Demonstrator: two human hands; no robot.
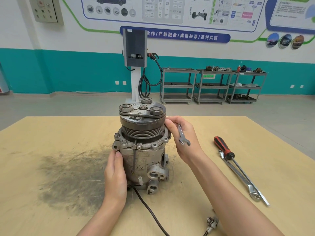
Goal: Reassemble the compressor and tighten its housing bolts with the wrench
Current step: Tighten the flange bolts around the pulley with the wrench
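A grey, grimy compressor (144, 160) stands upright in the middle of the wooden table, its dark pulley and clutch plate (142, 114) on top. Housing bolts (124, 142) show along the flange under the pulley. My left hand (115, 174) is pressed flat against the left side of the housing. My right hand (185, 138) is at the right side of the flange, shut on a small open-end wrench (183, 136); its free jaw points down and to the right, and the other end is hidden behind my fingers near the pulley.
A red-and-black screwdriver (223, 148) and a long combination wrench (242, 178) lie on the table (51, 133) to the right. A black cable (150, 212) with a connector (212, 223) runs from the compressor's base toward me. A dark oily stain (73, 176) covers the left side.
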